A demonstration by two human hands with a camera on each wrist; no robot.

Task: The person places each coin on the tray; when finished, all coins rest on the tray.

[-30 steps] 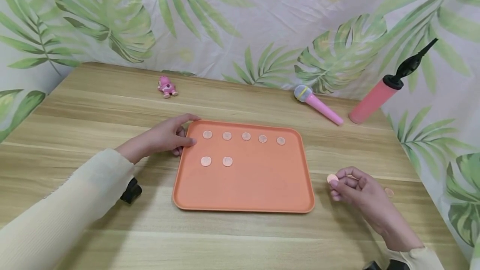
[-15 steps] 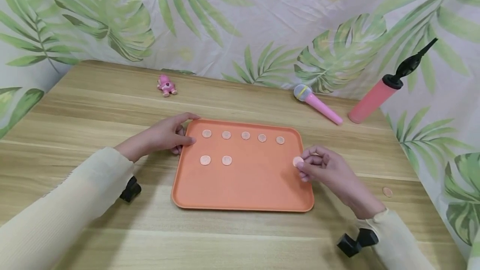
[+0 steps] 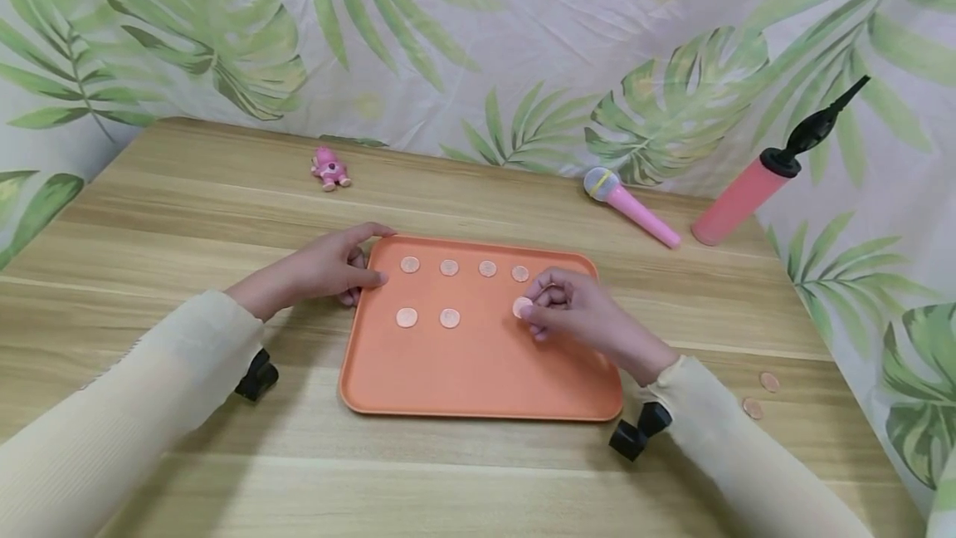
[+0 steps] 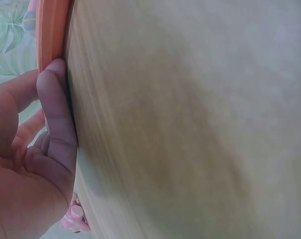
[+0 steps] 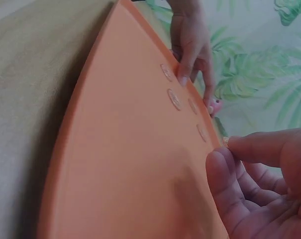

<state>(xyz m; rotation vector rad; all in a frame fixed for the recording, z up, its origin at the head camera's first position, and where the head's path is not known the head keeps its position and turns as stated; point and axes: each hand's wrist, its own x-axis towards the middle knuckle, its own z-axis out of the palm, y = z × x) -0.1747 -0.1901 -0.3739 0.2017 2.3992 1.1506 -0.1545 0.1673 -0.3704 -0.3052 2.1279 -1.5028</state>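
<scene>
An orange tray [image 3: 478, 388] lies on the wooden table with two rows of copper-coloured coins. Several coins show in the back row, such as one coin [image 3: 410, 265] at its left end; the right end of that row is hidden by my right hand. Two coins [image 3: 450, 319] make up the row in front. With thumb and fingertips my right hand [image 3: 578, 314] pinches a coin [image 3: 521, 306] over the tray, to the right of that pair. My left hand [image 3: 329, 268] grips the tray's upper left edge, thumb on the rim; its fingers [image 4: 58, 109] lie along the outer side.
Two loose coins [image 3: 752, 408] lie on the table [image 3: 418, 480] to the right of the right forearm. Toward the back are a pink toy figure [image 3: 329, 168], a pink microphone [image 3: 633, 207] and a pink hand pump [image 3: 747, 198]. A leaf-printed cloth [image 3: 418, 23] hangs behind.
My right hand has carried its coin leftward from the table right of the tray to over the tray, revealing both loose coins on the table. My left hand stays on the tray's edge.
</scene>
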